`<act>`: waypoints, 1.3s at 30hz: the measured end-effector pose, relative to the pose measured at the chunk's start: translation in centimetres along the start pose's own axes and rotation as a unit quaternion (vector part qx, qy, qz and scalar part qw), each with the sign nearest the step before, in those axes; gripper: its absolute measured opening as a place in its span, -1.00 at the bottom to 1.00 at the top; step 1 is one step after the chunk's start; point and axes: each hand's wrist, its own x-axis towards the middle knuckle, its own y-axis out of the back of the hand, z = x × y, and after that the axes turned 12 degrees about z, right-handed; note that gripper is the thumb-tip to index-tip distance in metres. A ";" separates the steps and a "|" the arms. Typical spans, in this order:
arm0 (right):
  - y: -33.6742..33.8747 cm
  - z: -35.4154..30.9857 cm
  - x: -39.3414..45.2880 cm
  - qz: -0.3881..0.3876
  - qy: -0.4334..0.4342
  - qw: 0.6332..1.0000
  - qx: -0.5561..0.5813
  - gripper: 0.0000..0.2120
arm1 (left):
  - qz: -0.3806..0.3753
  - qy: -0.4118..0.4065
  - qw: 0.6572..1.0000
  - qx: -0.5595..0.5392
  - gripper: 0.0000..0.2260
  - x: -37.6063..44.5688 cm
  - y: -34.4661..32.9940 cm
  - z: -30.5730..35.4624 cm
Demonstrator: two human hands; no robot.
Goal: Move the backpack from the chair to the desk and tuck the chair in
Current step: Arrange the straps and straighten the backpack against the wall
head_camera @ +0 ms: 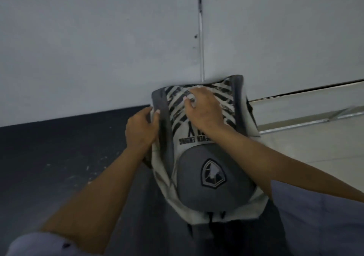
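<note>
Backpack (204, 157) lying on dark counter (59, 157), top against wall (98, 49) | left hand (140, 130) gripping side edge; right hand (202, 110) pressed on front, clenched loosely on fabric | soft, sagging; likely light; best held by side seams

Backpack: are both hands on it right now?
Yes. The left hand grips the grey side edge of the backpack, and the right hand lies on its striped panel.
</note>
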 end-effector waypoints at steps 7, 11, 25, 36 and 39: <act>-8.0 -5.5 -5.5 -0.065 -0.013 0.997 -0.043 -0.50 | -0.024 0.062 0.998 -0.004 -0.66 0.3 2.0 -8.6; -10.4 -5.6 -7.6 -0.074 0.000 0.990 -0.120 -0.29 | -0.053 0.076 0.996 -0.018 -0.66 0.3 0.9 -11.3; -10.3 -4.5 -8.1 -0.068 -0.059 0.994 -0.055 -0.65 | -0.152 0.428 0.883 -0.121 -0.62 2.3 -7.9 -11.5; -7.0 -3.0 -7.2 -0.001 -0.039 0.996 0.079 -0.63 | -0.099 0.451 0.879 -0.119 -0.60 8.1 -10.6 -11.0; -6.2 -2.9 -6.7 0.009 -0.035 0.996 0.084 -0.63 | -0.111 0.405 0.904 -0.083 -0.57 9.5 -11.1 -9.3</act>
